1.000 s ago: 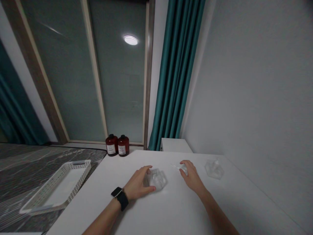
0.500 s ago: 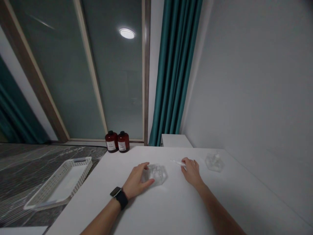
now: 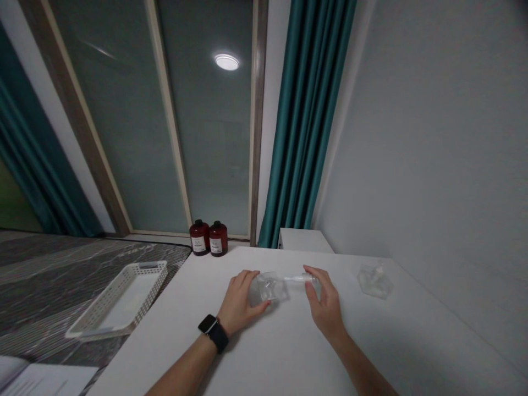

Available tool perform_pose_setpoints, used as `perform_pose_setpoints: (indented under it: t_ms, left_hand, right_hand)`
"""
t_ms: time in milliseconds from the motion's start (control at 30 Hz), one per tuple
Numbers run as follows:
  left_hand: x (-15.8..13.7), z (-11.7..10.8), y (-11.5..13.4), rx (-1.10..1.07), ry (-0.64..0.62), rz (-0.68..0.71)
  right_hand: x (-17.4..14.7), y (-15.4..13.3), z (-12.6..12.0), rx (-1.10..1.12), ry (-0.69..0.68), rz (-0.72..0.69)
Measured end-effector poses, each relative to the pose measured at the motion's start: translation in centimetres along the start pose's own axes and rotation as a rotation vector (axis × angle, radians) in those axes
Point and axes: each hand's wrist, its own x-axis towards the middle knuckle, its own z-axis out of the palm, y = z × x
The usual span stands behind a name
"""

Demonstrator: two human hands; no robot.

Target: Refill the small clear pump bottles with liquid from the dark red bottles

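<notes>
Around the left side of a clear, faceted piece, glass or plastic, my left hand is curved, fingers behind it and thumb in front. This hand wears a black watch on its wrist. My right hand holds a clear piece with a thin stem between thumb and fingers. Its stem points left, close to the faceted piece; whether the two touch I cannot tell. Farther right on the white table sits another clear, faceted piece, near the wall.
Two dark red-brown bottles with white labels stand at the table's far left corner. Below the table on the left is a white perforated basket. A white cabinet stands behind the far edge. Printed paper shows at lower left.
The left hand's faceted piece has tilted, and its fingers have closed around it more. My right hand has turned the stemmed piece, bringing it nearer the left hand. The view has shifted slightly left.
</notes>
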Motion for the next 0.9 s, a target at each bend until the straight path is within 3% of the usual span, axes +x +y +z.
perform_pose_setpoints:
  t_ms: [300,467,900]
  left_hand:
    - [-0.2,0.0,0.3,0.157,0.031,0.105]
    - [-0.3,0.1,1.0,0.113,0.003,0.143]
    - [-0.5,1.1,2.0,-0.194,-0.142,-0.044]
  right_hand:
    - [0.0,-1.3,-0.3,-0.053,-0.033,-0.151]
    - [-0.2,-2.0,0.3,-0.076,-0.103,-0.208]
    - [-1.9,-1.4,2.6,0.077,-0.203,0.154]
